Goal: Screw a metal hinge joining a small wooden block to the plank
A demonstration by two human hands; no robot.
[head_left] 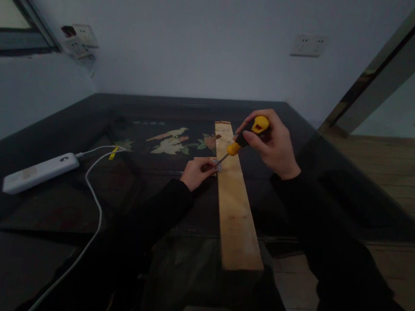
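Observation:
A long pale wooden board (240, 213) lies on the dark table, its near end sticking out past the table's front edge. My right hand (279, 147) is closed around the yellow and black handle of a screwdriver (243, 136). The screwdriver slants down to the left, its tip at a small metal plate (218, 166) on the board's left side. My left hand (195, 173) pinches at this plate from the left, fingertips beside the screwdriver tip. Under those fingers shows the edge of another light wooden piece (200, 158). The exact contact at the tip is too small to make out.
On the left of the table (183, 109) lies a white power strip (40, 174). Its white cable (99, 210) with a yellow tag (113, 153) loops toward the front edge. Wall sockets (308, 45) are on the wall behind. Wooden floor (393, 164) shows at right.

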